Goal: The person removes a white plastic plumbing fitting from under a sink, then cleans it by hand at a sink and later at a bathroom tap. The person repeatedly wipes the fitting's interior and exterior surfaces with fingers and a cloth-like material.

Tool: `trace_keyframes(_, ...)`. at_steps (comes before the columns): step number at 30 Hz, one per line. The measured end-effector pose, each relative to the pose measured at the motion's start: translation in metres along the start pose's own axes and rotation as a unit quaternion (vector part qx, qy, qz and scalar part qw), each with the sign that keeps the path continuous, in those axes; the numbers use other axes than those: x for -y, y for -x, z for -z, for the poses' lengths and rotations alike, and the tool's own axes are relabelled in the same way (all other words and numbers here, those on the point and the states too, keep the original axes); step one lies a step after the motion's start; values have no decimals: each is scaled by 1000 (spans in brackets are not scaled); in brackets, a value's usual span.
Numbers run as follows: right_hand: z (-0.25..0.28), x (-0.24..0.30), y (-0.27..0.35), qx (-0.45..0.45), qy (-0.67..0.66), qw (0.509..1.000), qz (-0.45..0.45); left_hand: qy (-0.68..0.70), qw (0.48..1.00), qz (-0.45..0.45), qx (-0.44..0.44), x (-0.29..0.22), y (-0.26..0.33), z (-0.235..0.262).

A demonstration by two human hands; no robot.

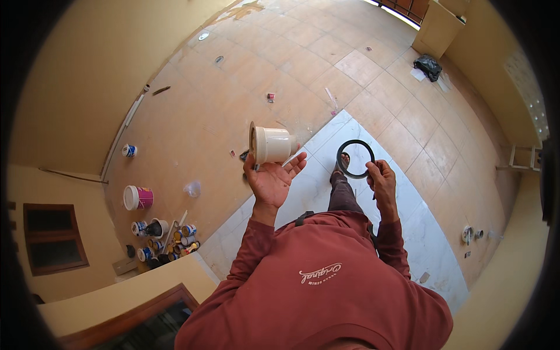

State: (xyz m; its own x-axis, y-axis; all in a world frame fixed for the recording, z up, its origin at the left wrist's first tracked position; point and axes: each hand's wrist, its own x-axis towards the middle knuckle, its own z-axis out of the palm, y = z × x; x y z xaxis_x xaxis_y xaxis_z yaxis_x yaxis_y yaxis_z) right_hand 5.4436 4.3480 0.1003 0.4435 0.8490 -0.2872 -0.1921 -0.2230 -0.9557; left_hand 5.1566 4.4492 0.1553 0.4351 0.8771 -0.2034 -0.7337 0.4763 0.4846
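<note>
My left hand holds up a cream plastic cylinder with a wide flange at its left end and a narrower right end. Its thumb touches the flange end, while the other fingers spread out below. A thin black ring hangs upright in my right hand, pinched at its right edge. Through the ring's opening, part of my foot shows. Ring and cylinder are apart, both in front of my body. What the cylinder looks like inside is hidden.
White marble-look tiles lie under me, beside tan floor tiles. A white and pink bucket and several paint cans stand at the left. A black plastic bag lies at the far right, near a cream cabinet.
</note>
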Motion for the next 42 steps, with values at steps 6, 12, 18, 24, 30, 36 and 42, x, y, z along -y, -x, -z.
trace_keyframes(6, -54, 53, -191, 109, 21, 994, -4, -128, 989, -22, -66, 0, -161, -43)
trace_keyframes(12, -92, 121, -325, 258, -9, 964, -66, -181, 979, -85, -46, -15, -296, -101)
trace_keyframes(18, -111, 125, -458, 231, -27, 963, -136, -197, 965, -144, -96, -58, -434, -92)
trace_keyframes(24, -76, 83, -610, 61, -119, 980, -144, -121, 986, -88, -71, -127, -582, -90)
trace_keyframes(30, -16, 105, -736, -78, 143, 976, -145, -167, 983, -69, -42, -172, -761, -73)
trace_keyframes(36, -30, 120, -839, -222, 0, 973, -58, -238, 963, -122, 26, -220, -935, -92)
trace_keyframes(42, -111, 200, -988, -94, 53, 991, -81, -306, 937, -153, 72, -256, -1096, -119)
